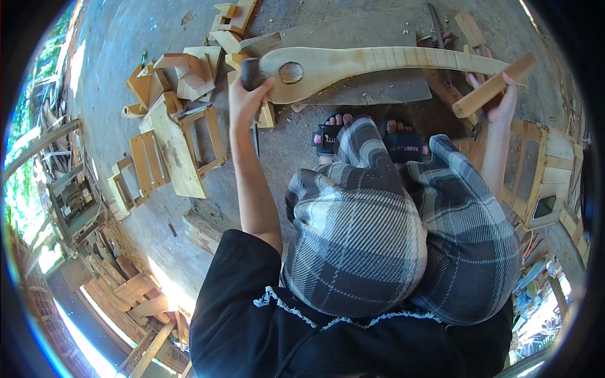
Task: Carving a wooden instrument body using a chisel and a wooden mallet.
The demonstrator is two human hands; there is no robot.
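Note:
A long, pale wooden piece (378, 60) stretches crosswise in front of my feet, over a grey board. Its broad rounded left end has a round hollow (291, 73); the right end tapers and bends. My left hand (244, 104) is closed round a tool with a thick dark handle (251, 74), beside the broad end. A narrow dark shaft (256, 140) shows below that hand; its tip is too small to make out. My right hand (501, 104) grips a short wooden bar (493, 85), held slantwise by the tapered end. Part of the right fingers is behind the bar.
Wooden offcuts and frame pieces (150, 165) lie on the concrete floor to the left, with more blocks (236, 19) at the far side. The grey board (391, 28) lies ahead of my sandals (403, 148). A slatted wooden frame (542, 164) stands at right, bearing a phone (544, 206).

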